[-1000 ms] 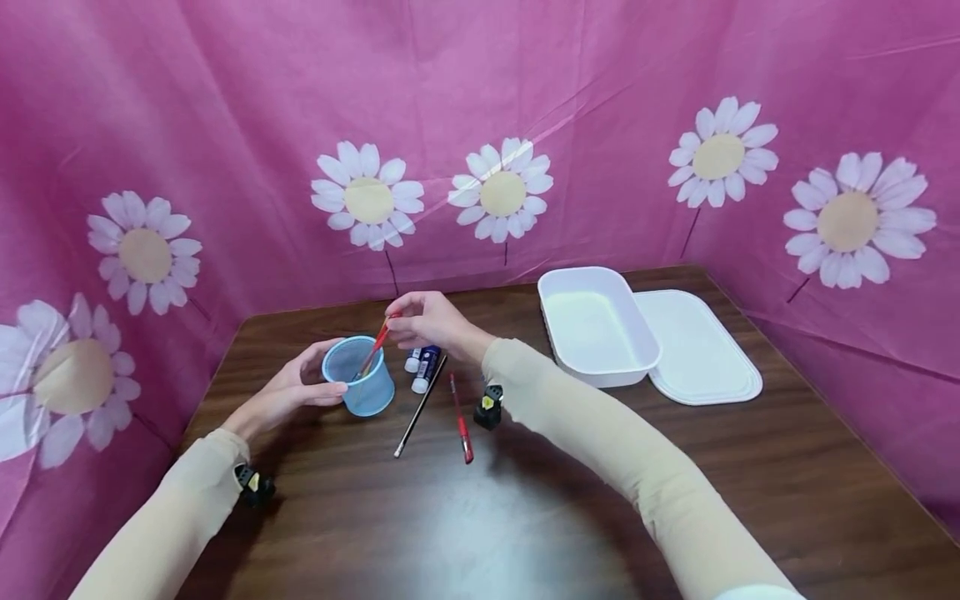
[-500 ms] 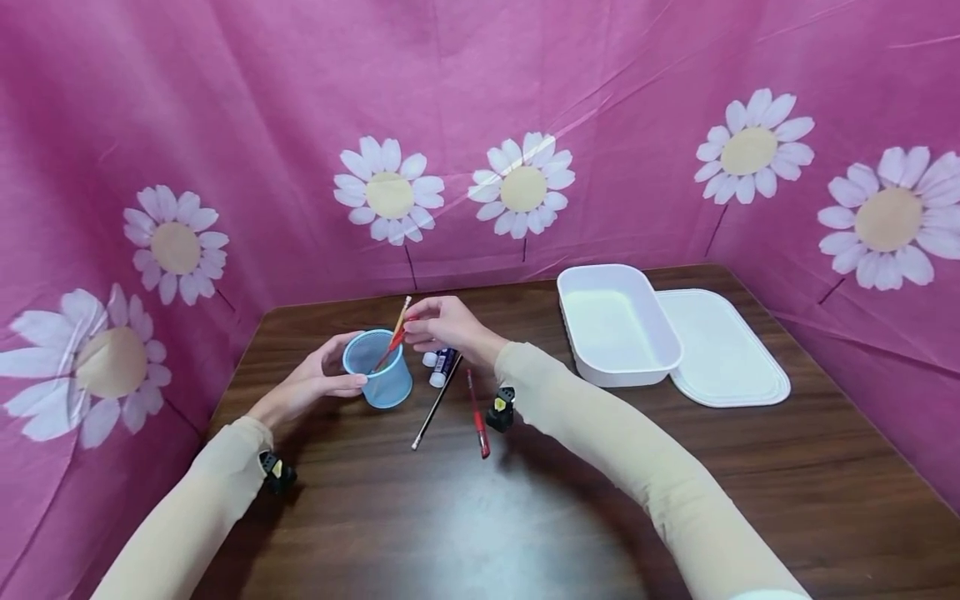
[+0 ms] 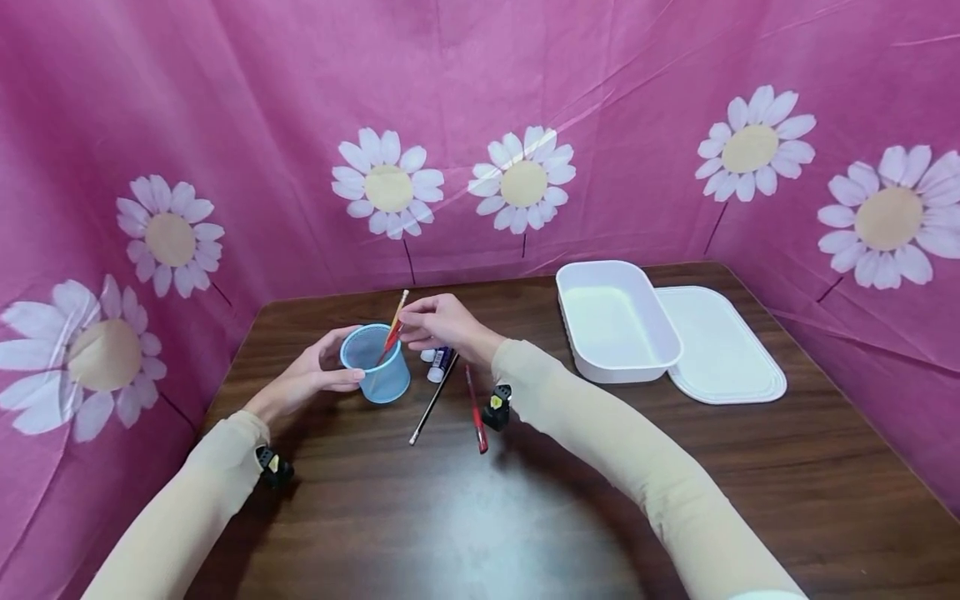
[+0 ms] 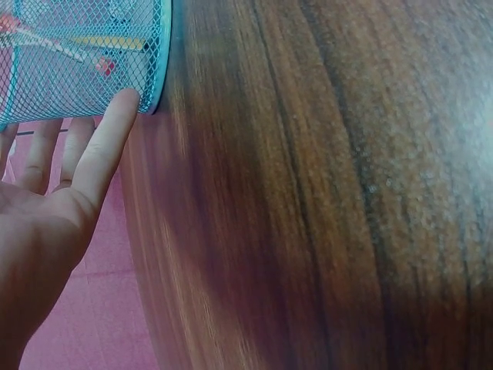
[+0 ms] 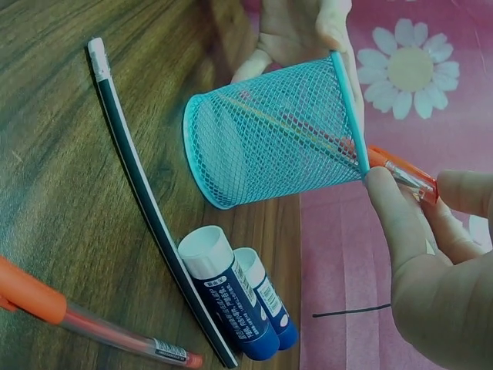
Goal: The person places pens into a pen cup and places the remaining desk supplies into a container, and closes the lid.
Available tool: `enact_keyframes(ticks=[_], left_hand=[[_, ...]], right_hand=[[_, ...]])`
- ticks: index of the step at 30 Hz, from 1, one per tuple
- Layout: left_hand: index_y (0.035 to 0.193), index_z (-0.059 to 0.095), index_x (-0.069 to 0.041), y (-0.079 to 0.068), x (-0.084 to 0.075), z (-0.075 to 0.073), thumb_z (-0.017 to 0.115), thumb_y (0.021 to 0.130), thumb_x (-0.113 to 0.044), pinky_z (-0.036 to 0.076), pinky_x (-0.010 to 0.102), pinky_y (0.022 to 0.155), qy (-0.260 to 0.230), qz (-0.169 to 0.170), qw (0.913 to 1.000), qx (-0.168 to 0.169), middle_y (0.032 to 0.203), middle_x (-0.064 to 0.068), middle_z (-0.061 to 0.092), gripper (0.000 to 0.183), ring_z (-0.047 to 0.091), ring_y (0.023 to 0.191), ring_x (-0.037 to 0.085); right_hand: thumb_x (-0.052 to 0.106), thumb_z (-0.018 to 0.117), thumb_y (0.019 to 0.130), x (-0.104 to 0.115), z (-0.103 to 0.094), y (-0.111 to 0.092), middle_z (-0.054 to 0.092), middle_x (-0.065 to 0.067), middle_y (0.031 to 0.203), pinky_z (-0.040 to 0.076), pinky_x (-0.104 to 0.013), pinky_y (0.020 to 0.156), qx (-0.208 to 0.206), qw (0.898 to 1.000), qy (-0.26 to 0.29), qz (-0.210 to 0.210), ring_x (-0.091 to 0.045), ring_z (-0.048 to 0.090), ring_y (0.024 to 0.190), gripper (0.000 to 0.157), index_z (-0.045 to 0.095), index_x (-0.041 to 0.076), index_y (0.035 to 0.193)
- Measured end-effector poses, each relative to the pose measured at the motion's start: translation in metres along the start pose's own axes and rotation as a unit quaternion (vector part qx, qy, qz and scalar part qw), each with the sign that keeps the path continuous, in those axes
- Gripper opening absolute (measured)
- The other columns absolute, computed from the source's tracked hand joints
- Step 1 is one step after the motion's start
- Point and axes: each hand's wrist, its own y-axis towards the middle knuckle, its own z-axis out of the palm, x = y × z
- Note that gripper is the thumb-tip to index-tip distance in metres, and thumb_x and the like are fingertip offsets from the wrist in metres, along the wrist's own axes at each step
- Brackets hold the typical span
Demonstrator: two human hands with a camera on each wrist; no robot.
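Observation:
My left hand (image 3: 318, 370) grips the side of a light blue mesh pen cup (image 3: 387, 385), thumb on the near side and fingers behind. A yellow pencil (image 3: 400, 307) leans inside it, eraser end above the rim. Between thumb and fingers of my right hand (image 3: 442, 325) is the capped end of a red gel pen (image 5: 397, 168), its lower length inside the cup. Right of the cup, a dark pencil (image 3: 433, 400) with a white eraser and another red pen (image 3: 476, 410) lie on the table. Two blue glue sticks (image 5: 231, 297) with white caps lie beside the dark pencil.
A white plastic box (image 3: 618, 372) stands at the back right, with its white lid (image 3: 723, 346) flat beside it. Pink cloth (image 3: 465, 50) with printed daisies hangs behind the wooden table (image 3: 600, 533) and along its sides.
The red pen sits lower in the cup, and the yellow pencil's eraser end now shows above my fingers. The view has swung slightly, shifting everything; my left hand keeps its hold on the cup.

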Motion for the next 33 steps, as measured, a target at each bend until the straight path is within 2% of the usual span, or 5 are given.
enact_keyframes(ticks=[3,9,12,21,33], left_hand=[[0.156,0.031,-0.011,0.0,-0.002,-0.001,0.073,0.093,-0.005,0.053,0.057,0.096,0.003,0.002,1.0,-0.001,0.148,0.023,0.041,0.076,0.055,0.123,0.031],[0.156,0.03,-0.009,-0.001,-0.002,-0.003,0.073,0.093,-0.004,0.053,0.055,0.096,0.002,0.002,1.0,0.001,0.149,0.025,0.039,0.077,0.054,0.125,0.035],[0.156,0.03,-0.009,-0.003,-0.002,-0.004,0.072,0.093,-0.004,0.054,0.054,0.095,0.001,0.001,1.0,-0.001,0.149,0.024,0.04,0.076,0.053,0.125,0.036],[0.156,0.03,-0.009,-0.002,-0.001,-0.005,0.072,0.093,-0.004,0.053,0.055,0.096,-0.004,-0.001,1.0,-0.001,0.147,0.024,0.041,0.076,0.058,0.12,0.028],[0.156,0.03,-0.01,0.0,-0.002,-0.001,0.074,0.093,-0.006,0.054,0.052,0.095,-0.005,0.0,1.0,0.005,0.148,0.024,0.041,0.077,0.053,0.126,0.035]], right_hand=[[0.014,0.067,0.1,0.002,0.0,0.0,0.074,-0.017,0.106,0.055,-0.05,0.094,0.002,1.0,0.0,0.001,-0.03,0.073,0.097,0.029,0.067,-0.003,0.123],[0.015,0.066,0.101,0.002,0.003,0.0,0.074,-0.018,0.107,0.058,-0.046,0.089,0.002,1.0,0.0,0.001,-0.033,0.071,0.103,0.031,0.066,-0.004,0.125],[0.015,0.066,0.101,0.002,0.004,0.0,0.073,-0.019,0.109,0.056,-0.049,0.093,0.007,1.0,0.006,0.004,-0.034,0.071,0.103,0.032,0.065,-0.005,0.126],[0.017,0.067,0.101,0.003,0.004,-0.001,0.074,-0.019,0.107,0.054,-0.053,0.095,0.017,1.0,-0.006,0.002,-0.038,0.068,0.109,0.034,0.064,-0.004,0.127],[0.021,0.065,0.102,0.005,-0.011,-0.007,0.07,-0.019,0.118,0.061,-0.044,0.084,0.037,0.999,-0.025,0.012,-0.037,0.068,0.111,0.038,0.061,-0.004,0.131]])
